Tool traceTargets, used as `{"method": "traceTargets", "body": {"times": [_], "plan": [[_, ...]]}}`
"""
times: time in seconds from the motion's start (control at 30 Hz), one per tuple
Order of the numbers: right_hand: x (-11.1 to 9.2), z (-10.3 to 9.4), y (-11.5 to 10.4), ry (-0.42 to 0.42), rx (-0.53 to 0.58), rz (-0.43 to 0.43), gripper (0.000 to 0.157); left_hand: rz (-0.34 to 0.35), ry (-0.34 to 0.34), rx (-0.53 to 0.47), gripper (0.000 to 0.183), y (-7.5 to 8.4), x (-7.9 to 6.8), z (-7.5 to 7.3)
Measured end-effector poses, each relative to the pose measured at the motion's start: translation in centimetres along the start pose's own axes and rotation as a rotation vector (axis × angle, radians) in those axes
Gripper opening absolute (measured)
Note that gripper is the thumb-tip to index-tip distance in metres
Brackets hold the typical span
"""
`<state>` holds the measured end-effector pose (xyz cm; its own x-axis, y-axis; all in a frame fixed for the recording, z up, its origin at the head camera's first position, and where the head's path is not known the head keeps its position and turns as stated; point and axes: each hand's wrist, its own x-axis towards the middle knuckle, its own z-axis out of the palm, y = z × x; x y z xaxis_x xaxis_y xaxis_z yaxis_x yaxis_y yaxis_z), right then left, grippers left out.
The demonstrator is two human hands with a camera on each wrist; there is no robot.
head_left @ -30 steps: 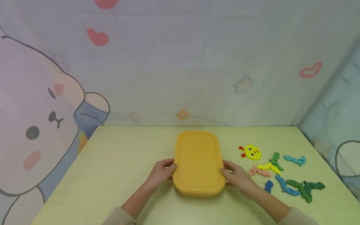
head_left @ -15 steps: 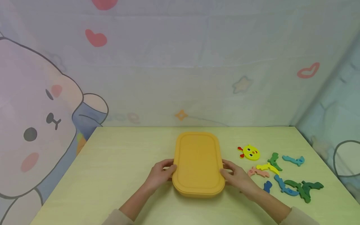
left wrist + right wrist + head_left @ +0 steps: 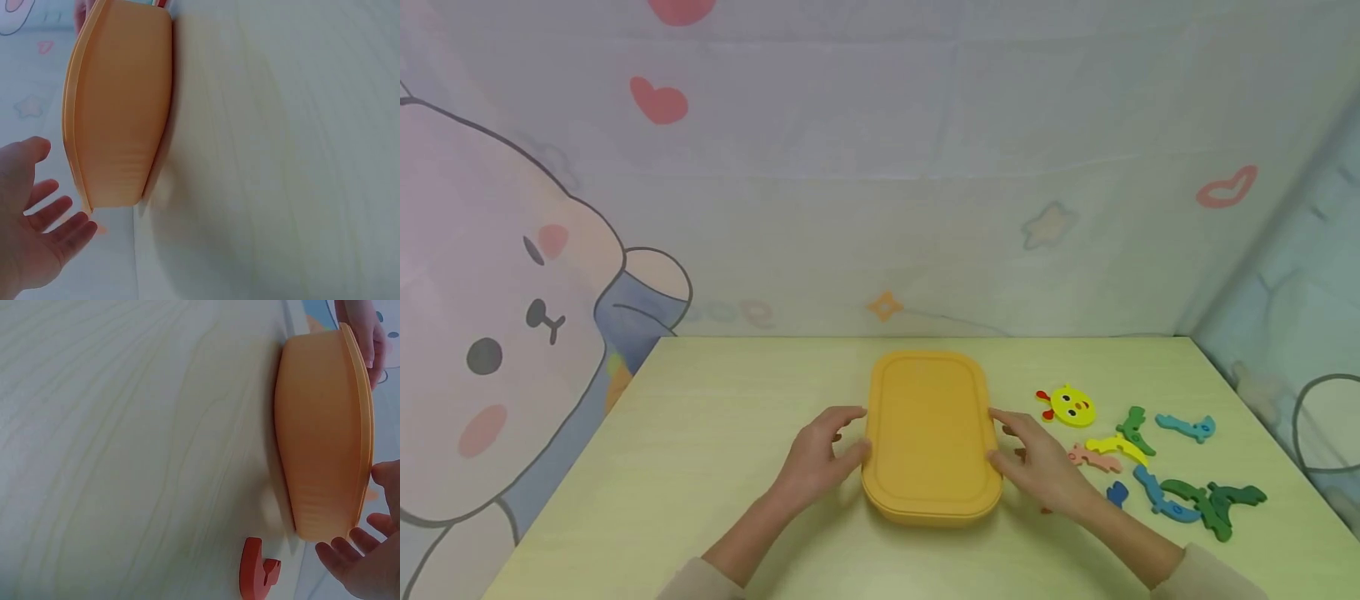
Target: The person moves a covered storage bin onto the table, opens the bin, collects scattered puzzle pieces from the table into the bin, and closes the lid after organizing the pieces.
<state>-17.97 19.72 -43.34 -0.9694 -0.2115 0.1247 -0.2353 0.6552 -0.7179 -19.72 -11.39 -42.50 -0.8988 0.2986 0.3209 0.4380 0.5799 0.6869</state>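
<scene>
A yellow-orange lidded box (image 3: 928, 433) sits on the table, its long sides running away from me. My left hand (image 3: 816, 458) is beside its left side, fingers spread and thumb near the lid's edge. In the left wrist view that hand's fingers (image 3: 69, 234) are straight and hold nothing, with the box wall (image 3: 122, 106) next to them. On the opposite side my right hand (image 3: 1037, 462) is likewise spread, thumb tip right at the lid's rim. The right wrist view shows its relaxed fingers (image 3: 344, 550) near the box's far end. What the box contains is hidden by its lid.
Right of the box lie a yellow smiling-face piece (image 3: 1073, 407) with red feelers and several curved puzzle pieces, among them a light-blue one (image 3: 1183, 427) and a green one (image 3: 1198, 500). A red piece (image 3: 253, 572) lies near my right hand. A printed cloth (image 3: 850, 167) hangs behind the table.
Both hands were gripping the box by its sides; they have let go and their fingers have spread away from it. The box stays in the same place.
</scene>
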Motion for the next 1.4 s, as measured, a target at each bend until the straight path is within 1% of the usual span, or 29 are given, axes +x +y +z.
{"method": "traceTargets", "body": {"times": [0.07,0.33,0.47,0.6,0.7,0.77,0.9,0.97,1.17,1.4], "plan": [[0.0,-0.1,0.1,0.018,-0.057,-0.049,0.056,0.074,-0.013,0.071,0.042,0.2,0.0,-0.2],[-0.2,-0.8,-0.2,0.054,-0.384,-0.292,0.053,0.283,-0.093,0.307,0.053,0.7,-0.1,-0.8],[-0.3,-1.1,-0.5,0.063,-0.467,-0.405,0.052,0.399,-0.118,0.378,0.056,0.9,-0.1,-1.0],[-0.4,-1.3,-0.7,0.069,-0.52,-0.508,0.053,0.478,-0.139,0.427,0.059,1.1,-0.2,-1.2],[-0.6,-1.3,-0.9,0.048,-0.542,-0.548,0.054,0.525,-0.153,0.448,0.062,1.2,-0.3,-1.3],[-0.8,-1.3,-1.1,0.027,-0.557,-0.548,0.055,0.556,-0.157,0.465,0.064,1.3,-0.4,-1.2],[-1.2,-1.2,-1.4,-0.012,-0.566,-0.551,0.057,0.605,-0.165,0.51,0.067,1.6,-0.7,-1.0],[-1.4,-1.1,-1.5,-0.021,-0.567,-0.574,0.058,0.62,-0.17,0.519,0.068,1.7,-0.9,-0.9],[-1.7,-0.8,-1.9,-0.036,-0.58,-0.654,0.059,0.644,-0.173,0.496,0.071,1.3,-1.2,-0.3],[-2.0,-0.3,-2.2,-0.045,-0.607,-0.677,0.063,0.653,-0.184,0.503,0.069,1.0,-1.6,0.2]]}}
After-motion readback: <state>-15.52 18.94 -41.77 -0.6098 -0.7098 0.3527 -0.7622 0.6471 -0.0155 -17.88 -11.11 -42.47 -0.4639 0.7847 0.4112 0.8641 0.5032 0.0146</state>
